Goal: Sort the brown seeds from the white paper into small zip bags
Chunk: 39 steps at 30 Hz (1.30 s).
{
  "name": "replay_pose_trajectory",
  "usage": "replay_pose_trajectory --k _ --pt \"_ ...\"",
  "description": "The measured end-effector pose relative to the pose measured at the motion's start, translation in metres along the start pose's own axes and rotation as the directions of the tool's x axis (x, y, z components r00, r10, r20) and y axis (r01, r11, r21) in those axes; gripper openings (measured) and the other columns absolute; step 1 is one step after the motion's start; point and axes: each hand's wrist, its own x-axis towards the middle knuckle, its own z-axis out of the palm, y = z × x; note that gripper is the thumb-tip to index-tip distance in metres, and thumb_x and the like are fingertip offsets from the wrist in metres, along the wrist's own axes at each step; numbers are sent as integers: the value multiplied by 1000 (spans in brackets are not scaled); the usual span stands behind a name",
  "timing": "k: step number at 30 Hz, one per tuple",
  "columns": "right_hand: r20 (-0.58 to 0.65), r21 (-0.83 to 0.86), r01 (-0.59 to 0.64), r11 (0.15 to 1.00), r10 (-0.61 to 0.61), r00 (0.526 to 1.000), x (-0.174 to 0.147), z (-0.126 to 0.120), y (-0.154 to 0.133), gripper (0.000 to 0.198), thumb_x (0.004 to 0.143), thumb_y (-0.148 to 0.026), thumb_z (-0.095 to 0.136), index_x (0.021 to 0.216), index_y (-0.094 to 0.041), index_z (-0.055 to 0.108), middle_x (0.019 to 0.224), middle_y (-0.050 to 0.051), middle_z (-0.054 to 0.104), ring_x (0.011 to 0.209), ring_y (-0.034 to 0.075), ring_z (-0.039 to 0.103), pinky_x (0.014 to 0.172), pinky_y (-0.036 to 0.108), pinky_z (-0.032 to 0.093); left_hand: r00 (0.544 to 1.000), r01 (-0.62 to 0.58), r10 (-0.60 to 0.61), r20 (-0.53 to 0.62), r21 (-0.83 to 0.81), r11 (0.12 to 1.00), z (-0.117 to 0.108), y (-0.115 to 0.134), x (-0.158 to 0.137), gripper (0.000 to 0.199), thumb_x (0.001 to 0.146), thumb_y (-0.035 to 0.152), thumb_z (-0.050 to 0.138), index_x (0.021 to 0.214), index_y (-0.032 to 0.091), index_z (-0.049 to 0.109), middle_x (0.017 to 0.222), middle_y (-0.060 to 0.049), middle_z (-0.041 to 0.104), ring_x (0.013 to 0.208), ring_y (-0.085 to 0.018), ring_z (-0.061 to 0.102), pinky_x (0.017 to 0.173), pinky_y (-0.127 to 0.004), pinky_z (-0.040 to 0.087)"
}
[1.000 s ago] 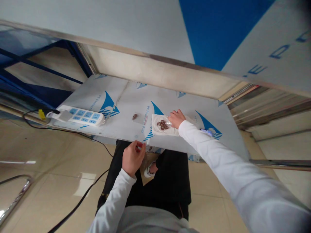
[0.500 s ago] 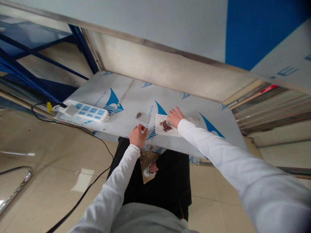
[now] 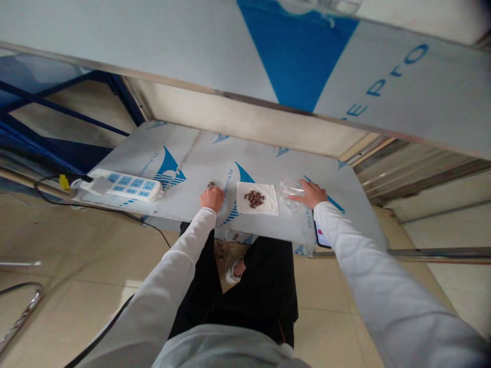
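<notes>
Bag (image 3: pixel 286 188) right of paper (image 3: pixel 271 198) was touched by spread right hand (image 3: pixel 312 195); grip of left hand (image 3: pixel 212 199) was unclear; bumped pieces (image 3: pixel 254 199) risked being scattered

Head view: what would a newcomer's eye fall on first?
Probably the big blue shape on the panel across the top. Then a heap of small brown pieces on a white sheet or tray, between the left hand and right hand. On the table, at left, lies a white power strip.
</notes>
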Motion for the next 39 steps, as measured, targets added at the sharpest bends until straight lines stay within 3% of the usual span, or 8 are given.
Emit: replay_pose_trajectory --k 5,7,9,13,17,21,31,39 --pt "-403 301 -27 953 153 902 -39 -2 -7 55 82 -50 55 123 -15 53 119 19 56 110 34 51 89 48 41 993 26 -33 -111 -58 998 -27 3 -20 27 86 27 46 88 13 69 93 -18 71 90 -29 67 75 -35 47" --pt "-546 474 97 875 206 812 -71 -9 -27 39 86 -42 51 114 -16 60 109 16 61 103 29 55 89 44 42 988 17 -35 -150 -115 993 -39 6 -42 31 89 30 42 91 14 68 88 -14 72 85 -25 68 75 -32 47" --pt "-554 636 241 733 217 804 -110 -16 -60 28 88 -37 50 104 -19 63 97 10 65 88 23 60 81 38 47 988 -21 -15 -157 -222 975 -47 12 -72 36 91 37 38 95 16 67 83 -8 73 77 -19 69 70 -27 49" --pt "-386 857 309 413 115 915 -176 -26 -138 19 90 -30 51 102 -23 65 96 6 67 80 18 61 72 31 50 1000 -3 8 2 -822 570 -50 31 -138 35 84 44 53 96 14 66 81 -7 73 67 -16 68 64 -25 52" --pt "-307 929 271 251 119 944 -202 -24 -176 18 88 -26 56 102 -25 66 100 6 66 91 20 63 80 33 52 960 252 52 274 -932 262 -49 47 -179 31 73 38 70 94 16 62 75 -4 73 66 -16 68 64 -25 53" --pt "-275 941 240 238 129 953 -211 -9 -168 19 88 -24 56 102 -27 68 100 6 67 91 20 64 82 35 53 895 428 83 438 -896 116 -48 49 -190 27 69 36 74 80 14 62 72 -4 72 61 -15 67 59 -24 53" --pt "-303 937 262 232 161 939 -228 -2 -161 12 85 -23 62 94 -23 70 90 5 68 82 18 65 73 29 54 894 412 60 444 -867 280 -52 46 -189 33 61 41 79 70 11 70 57 -1 65 37 -6 50 34 -16 35" --pt "-111 985 135 107 -207 972 -217 -17 -145 18 87 -27 58 82 -20 73 75 2 67 68 14 62 63 24 48 837 414 259 482 -868 274 -56 31 -176 29 68 38 75 65 11 66 58 -2 62 51 -8 54 47 -17 43"
